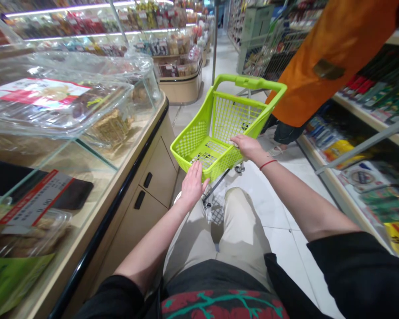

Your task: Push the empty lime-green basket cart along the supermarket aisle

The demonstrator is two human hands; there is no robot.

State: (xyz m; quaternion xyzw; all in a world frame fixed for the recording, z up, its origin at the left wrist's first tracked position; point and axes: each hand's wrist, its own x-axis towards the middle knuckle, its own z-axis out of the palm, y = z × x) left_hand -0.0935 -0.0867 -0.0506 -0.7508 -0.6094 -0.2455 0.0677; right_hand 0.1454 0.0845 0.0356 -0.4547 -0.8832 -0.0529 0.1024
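Observation:
A lime-green plastic shopping cart (211, 172) stands in front of my legs, its basket holding nothing that I can see. My left hand (193, 182) lies against the cart's near rim, fingers stretched out over the edge and the thumb apart. On the right side rim my right hand (248, 146) is closed, with its fingers bent over the green edge; the fingertips are partly hidden. The cart's handle (249, 82) is at the far end, away from me.
At left runs a wooden display counter (159, 164) with glass dividers, packaged food and a black rail. A person in an orange garment (306, 84) stands beyond the cart at right, near a wire trolley (269, 53). Stocked shelves (359, 155) line the right side.

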